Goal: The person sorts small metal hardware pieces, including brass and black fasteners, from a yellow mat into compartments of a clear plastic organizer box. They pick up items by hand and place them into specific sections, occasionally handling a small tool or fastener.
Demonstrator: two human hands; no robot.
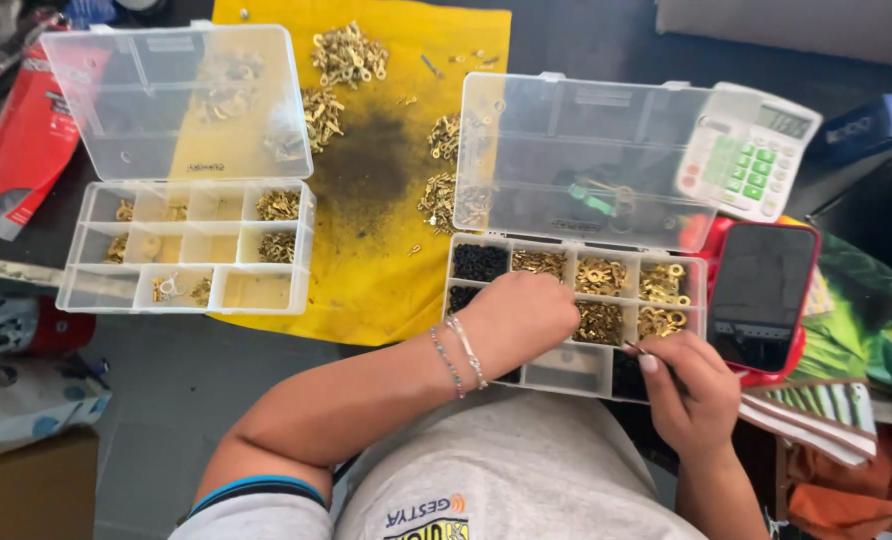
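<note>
The left hand is lying curled over the middle compartments of a clear plastic organiser box, its fingers hidden, so I cannot tell what it is pinching; the right hand is pinching a thin dark tool at the box's lower right corner; brass terminals are gleaming in neighbouring compartments; the box is resting on a stained yellow cloth.
</note>
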